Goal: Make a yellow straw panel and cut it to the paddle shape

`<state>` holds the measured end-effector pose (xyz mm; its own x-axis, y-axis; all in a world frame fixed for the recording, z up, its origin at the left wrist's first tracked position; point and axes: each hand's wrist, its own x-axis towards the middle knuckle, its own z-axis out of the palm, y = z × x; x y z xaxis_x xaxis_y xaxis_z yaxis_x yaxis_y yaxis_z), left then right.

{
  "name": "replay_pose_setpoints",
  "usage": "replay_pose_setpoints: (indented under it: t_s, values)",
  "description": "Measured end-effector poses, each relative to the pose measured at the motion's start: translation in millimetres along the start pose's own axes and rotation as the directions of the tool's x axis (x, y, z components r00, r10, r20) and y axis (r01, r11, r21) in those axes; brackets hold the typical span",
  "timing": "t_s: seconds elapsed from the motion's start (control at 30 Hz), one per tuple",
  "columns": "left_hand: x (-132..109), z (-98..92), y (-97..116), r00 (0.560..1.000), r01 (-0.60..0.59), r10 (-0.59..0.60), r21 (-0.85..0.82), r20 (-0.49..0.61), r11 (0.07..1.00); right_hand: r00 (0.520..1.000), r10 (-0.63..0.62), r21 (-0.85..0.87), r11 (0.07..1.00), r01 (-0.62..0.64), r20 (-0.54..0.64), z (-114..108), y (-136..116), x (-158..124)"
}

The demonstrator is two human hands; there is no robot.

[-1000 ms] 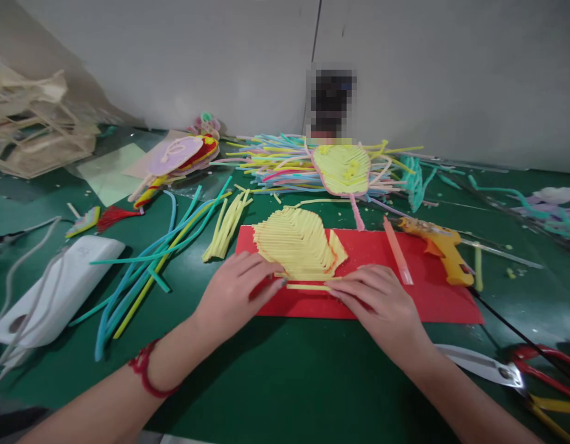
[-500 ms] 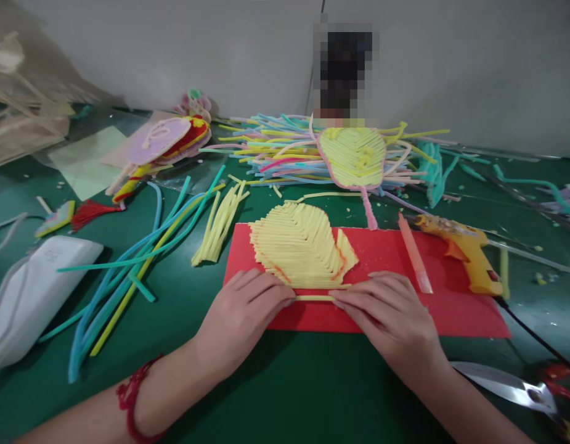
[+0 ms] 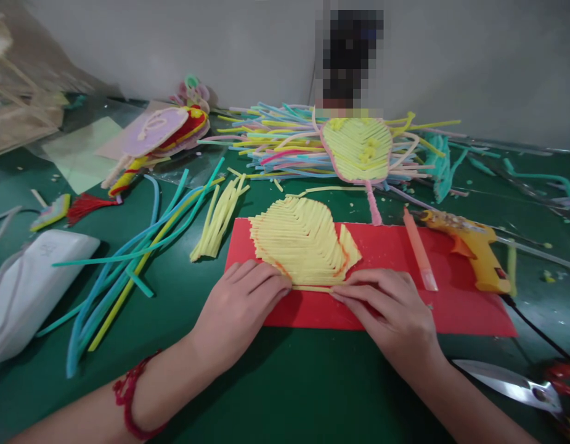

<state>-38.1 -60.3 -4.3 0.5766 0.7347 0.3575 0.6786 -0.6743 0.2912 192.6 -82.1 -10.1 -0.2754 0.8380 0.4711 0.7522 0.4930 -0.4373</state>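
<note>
Yellow strip [image 3: 312,288] lies along the near edge of the ribbed panel [image 3: 296,237], over the red card [image 3: 469,311]. Left hand [image 3: 241,308] and right hand [image 3: 390,311], apart, pinch its ends. Risk: uneven pull could skew it, opening a gap.

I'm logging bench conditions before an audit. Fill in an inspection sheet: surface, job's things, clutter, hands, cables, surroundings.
Surface: green tabletop, small scraps scattered.
Job's things: yellow ribbed piece on red board; thin yellow strip along the piece's near edge, contact unclear.
Clutter: coloured stems piled behind; scissors at right, partly cut off by the frame; glue gun partly over the board.
Hands: left hand and right hand each pinch the strip.
Cables: black cord runs from glue gun; pale cord at far left.
Surroundings: grey wall behind; a pixelated patch hides part.
</note>
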Motion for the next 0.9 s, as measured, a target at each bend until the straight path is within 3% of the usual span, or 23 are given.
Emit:
replay_pose_setpoints:
  t_s: [0.37,0.47,0.57,0.63,0.73,0.77,0.9]
  values:
    - [-1,-2.0,-1,1.000,0.009,-0.010,0.032,0.015,0.999,1.000,-0.009,-0.050,0.999,0.008,-0.003,-1,0,0]
    - [0,-2.6,-2,1.000,0.014,-0.015,0.019,0.007,1.000,0.995,-0.003,-0.158,0.987,-0.013,-0.095,-13,10,3]
    - [1,-3.3,-2,1.000,0.013,-0.013,0.001,-0.005,1.000,0.964,0.116,-0.288,0.940,-0.185,-0.239,-38,35,4]
    - [2,-3.6,-2,1.000,0.004,-0.004,-0.004,-0.011,1.000,0.891,0.288,-0.355,0.840,-0.411,-0.351,-59,57,1]
    - [2,-3.4,-2,1.000,-0.007,0.007,-0.013,-0.021,1.000,0.695,0.618,-0.377,0.583,-0.719,-0.368,-80,87,-6]
    - [2,-3.3,-2,1.000,-0.009,0.008,-0.021,-0.027,1.000,0.637,0.685,-0.360,0.529,-0.768,-0.353,-84,94,-8]
    - [4,-3.3,-3,0.997,0.005,-0.009,-0.045,-0.075,0.999,0.496,0.798,-0.266,0.424,-0.866,-0.341,-83,109,-7]
